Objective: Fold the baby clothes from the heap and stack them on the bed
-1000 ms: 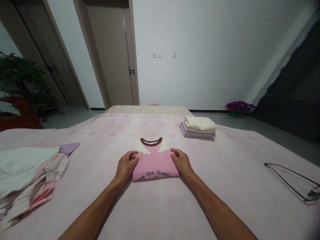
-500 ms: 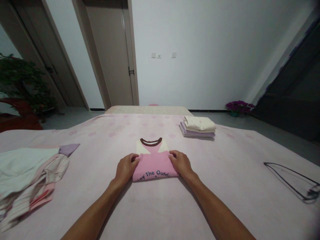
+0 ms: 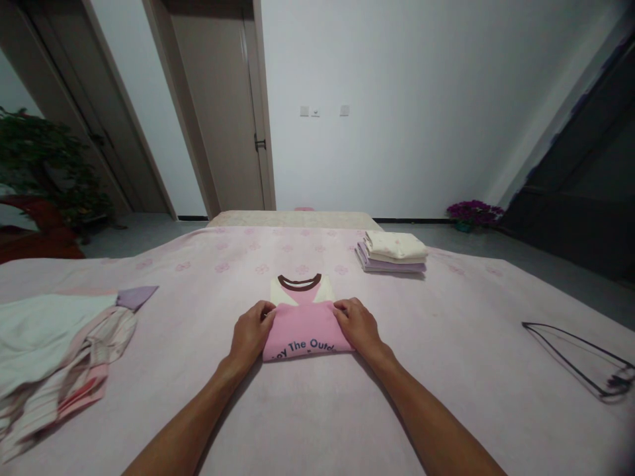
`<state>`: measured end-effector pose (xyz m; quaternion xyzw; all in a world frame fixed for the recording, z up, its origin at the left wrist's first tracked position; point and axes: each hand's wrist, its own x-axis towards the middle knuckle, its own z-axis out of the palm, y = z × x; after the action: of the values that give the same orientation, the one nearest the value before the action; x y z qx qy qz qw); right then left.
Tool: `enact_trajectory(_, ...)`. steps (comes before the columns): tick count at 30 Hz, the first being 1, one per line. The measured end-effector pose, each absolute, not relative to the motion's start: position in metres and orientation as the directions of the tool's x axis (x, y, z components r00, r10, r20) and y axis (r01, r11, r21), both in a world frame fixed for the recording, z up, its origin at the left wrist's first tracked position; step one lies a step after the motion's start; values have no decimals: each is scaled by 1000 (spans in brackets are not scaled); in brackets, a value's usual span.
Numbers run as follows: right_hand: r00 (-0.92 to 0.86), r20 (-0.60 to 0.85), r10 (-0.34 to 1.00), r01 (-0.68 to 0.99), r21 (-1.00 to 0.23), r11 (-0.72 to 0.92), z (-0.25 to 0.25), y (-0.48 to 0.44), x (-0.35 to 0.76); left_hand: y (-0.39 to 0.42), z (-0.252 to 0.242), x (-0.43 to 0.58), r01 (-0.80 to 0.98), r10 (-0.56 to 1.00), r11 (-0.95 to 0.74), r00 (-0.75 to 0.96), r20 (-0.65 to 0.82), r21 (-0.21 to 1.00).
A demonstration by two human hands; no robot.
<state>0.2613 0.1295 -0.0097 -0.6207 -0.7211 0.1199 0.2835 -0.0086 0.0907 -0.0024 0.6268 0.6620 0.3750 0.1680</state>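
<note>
A pink and cream shirt (image 3: 305,327) with a dark brown collar lies folded into a small rectangle in front of me, its printed lettering facing up near the front fold. My left hand (image 3: 254,329) pinches its left side near the top of the pink part. At the opposite side, my right hand (image 3: 358,325) grips the cloth in the same way, thumb and fingers closed on it. The fingertips under the cloth are partly hidden.
A stack of folded clothes (image 3: 394,252), cream over lilac, sits at the back right. Loose clothes (image 3: 59,344) lie heaped at the left. A black wire hanger (image 3: 570,350) rests at the right on the pink flowered cloth (image 3: 317,423) covering the surface.
Both hands have barely shifted at the shirt's sides, the right one slightly inward. The shirt stays in place, and nothing else has moved.
</note>
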Motion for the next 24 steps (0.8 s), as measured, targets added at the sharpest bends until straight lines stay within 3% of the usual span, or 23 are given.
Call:
enact_trajectory(7,-74,289,955,883,-425,197,-10,130,260,95,-8,-9,455,932,-115,-258,254,883)
enact_trajectory(12,-108,312,944,885,-403,234,-8,128,260,98,-14,-16,599,964,32,-229,133,800)
enact_trajectory(17,-120,317,941,888,-388,244,-7,128,261,98,-16,-18,653,964,55,-233,131,755)
enact_trajectory(20,-83,334,939,873,-429,230,-5,129,261,100,-21,-18,565,957,33,-257,138,824)
enact_trajectory(24,21,262,965,779,-609,148,-2,130,259,101,-23,-19,558,956,33,-261,138,829)
